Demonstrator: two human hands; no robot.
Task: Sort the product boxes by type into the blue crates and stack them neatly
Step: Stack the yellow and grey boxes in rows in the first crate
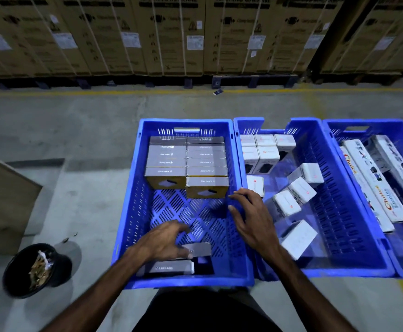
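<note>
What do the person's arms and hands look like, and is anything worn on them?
Both forearms are bare, with no sleeves in view. The left hand and the right hand wear no gloves, and no ring, watch or bracelet shows. The nails look short.

Grey concrete floor [87, 130] w/ yellow line [75, 92], strapped washing-machine cartons [171, 34] along back, dim light.

3 blue crates [243, 130], 2 hands [164, 240]
</note>
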